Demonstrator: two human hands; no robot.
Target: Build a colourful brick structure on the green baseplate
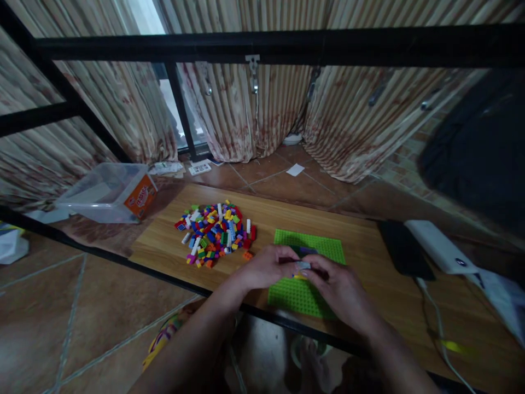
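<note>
- Reaching in from the lower edge with left forearm (pixel 200 331) and right forearm (pixel 394 345), over the worktop (pixel 164 241).
- Pinching a small grey piece (pixel 302 265) between fingers of the left hand (pixel 266 268) and right hand (pixel 342 282), over the green baseplate (pixel 301 301); cannot tell whether touching the yellow piece (pixel 300 277) just below.
- Apparently turning or fitting one piece, well apart from the loose brick pile (pixel 221 232).
- Probably calling for careful alignment, then an even press, without knocking the dark pieces (pixel 304 250) beyond the fingers.
</note>
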